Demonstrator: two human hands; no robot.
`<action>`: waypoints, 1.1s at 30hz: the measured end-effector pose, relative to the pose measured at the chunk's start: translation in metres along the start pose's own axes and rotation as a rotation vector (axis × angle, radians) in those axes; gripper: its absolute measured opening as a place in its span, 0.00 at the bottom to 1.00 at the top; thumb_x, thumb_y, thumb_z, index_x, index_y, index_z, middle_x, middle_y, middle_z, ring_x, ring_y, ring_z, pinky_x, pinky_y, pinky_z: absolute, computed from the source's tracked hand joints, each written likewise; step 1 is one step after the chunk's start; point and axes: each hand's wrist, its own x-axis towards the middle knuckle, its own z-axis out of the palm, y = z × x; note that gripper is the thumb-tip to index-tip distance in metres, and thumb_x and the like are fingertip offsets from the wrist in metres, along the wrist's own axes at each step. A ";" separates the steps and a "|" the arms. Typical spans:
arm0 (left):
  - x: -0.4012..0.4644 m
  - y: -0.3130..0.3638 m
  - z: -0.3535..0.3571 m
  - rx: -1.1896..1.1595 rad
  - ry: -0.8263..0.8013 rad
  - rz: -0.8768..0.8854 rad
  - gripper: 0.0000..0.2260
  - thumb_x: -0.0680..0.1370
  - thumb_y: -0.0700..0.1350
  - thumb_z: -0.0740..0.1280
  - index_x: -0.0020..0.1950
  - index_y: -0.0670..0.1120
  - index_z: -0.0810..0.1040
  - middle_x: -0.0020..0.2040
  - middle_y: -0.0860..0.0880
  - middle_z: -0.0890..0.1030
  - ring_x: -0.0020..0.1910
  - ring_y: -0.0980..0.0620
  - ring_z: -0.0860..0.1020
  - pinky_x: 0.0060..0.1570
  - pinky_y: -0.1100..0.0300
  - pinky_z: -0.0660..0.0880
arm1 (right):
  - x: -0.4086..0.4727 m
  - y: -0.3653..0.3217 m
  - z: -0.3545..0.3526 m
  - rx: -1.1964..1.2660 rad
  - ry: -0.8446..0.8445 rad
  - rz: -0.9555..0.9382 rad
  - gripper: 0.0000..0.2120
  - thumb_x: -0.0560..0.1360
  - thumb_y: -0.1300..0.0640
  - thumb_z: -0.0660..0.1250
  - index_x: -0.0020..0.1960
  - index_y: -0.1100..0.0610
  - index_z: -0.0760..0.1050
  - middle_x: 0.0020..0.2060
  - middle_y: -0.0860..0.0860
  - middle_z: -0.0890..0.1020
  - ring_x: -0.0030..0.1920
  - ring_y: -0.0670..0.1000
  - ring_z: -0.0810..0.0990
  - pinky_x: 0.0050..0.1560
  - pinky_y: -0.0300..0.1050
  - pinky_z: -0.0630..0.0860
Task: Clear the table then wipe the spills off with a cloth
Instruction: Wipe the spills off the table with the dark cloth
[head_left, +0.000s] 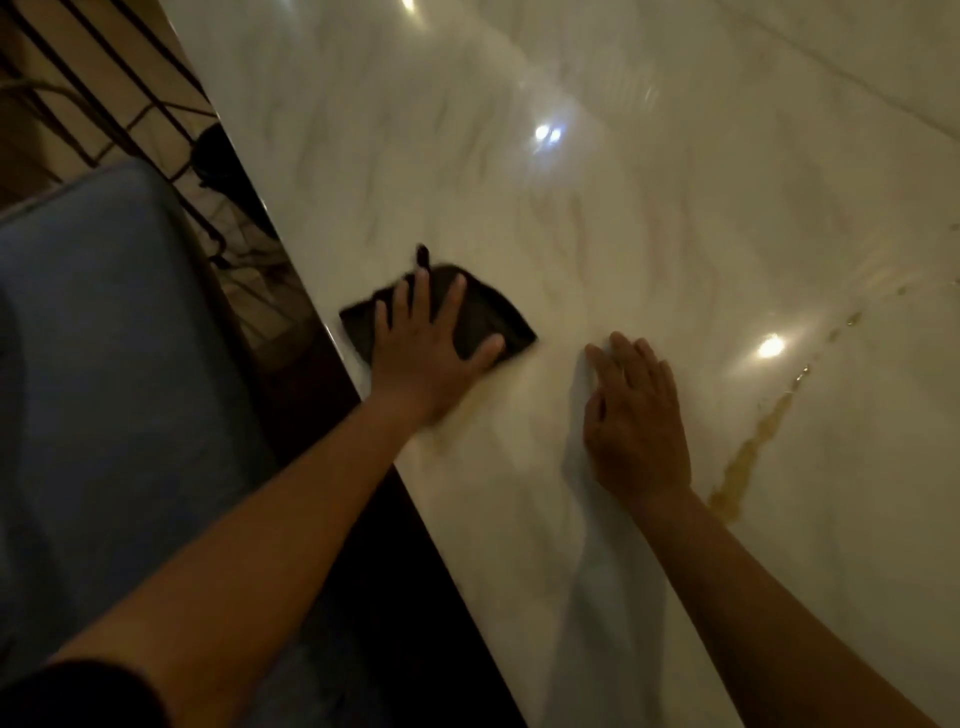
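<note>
A dark cloth (483, 317) lies flat on the white marble table (571, 182) close to its left edge. My left hand (428, 358) presses down on the cloth with fingers spread. My right hand (636, 426) rests palm down on the bare marble just right of the cloth, holding nothing. A brownish spill (748, 457) streaks the table to the right of my right hand, with smaller drops (852, 317) trailing further away. A faint yellowish smear (457, 441) shows near my left wrist.
A blue cushioned chair seat (104, 389) stands to the left, below the table's dark edge (332, 405). Dark metal chair frames (130, 119) stand at the upper left. Ceiling lights reflect off the glossy marble.
</note>
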 end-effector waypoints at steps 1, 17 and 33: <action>0.017 -0.008 -0.004 0.005 -0.015 -0.048 0.41 0.75 0.76 0.44 0.83 0.58 0.43 0.84 0.44 0.43 0.82 0.42 0.42 0.78 0.39 0.40 | -0.001 -0.001 0.000 0.010 -0.008 0.002 0.25 0.79 0.56 0.51 0.75 0.54 0.67 0.76 0.55 0.65 0.78 0.58 0.59 0.78 0.55 0.53; -0.012 -0.032 -0.003 0.011 0.014 -0.028 0.41 0.74 0.77 0.43 0.83 0.60 0.44 0.84 0.46 0.43 0.82 0.42 0.43 0.79 0.40 0.42 | 0.066 -0.037 0.017 -0.105 -0.099 -0.113 0.26 0.79 0.50 0.51 0.77 0.48 0.63 0.77 0.50 0.64 0.77 0.57 0.60 0.75 0.60 0.55; 0.081 -0.073 -0.023 0.030 -0.013 0.031 0.41 0.74 0.77 0.44 0.83 0.60 0.44 0.84 0.46 0.44 0.82 0.43 0.43 0.79 0.41 0.41 | 0.167 -0.068 0.040 -0.122 0.024 -0.106 0.24 0.76 0.49 0.55 0.70 0.51 0.70 0.70 0.52 0.72 0.69 0.57 0.69 0.68 0.58 0.64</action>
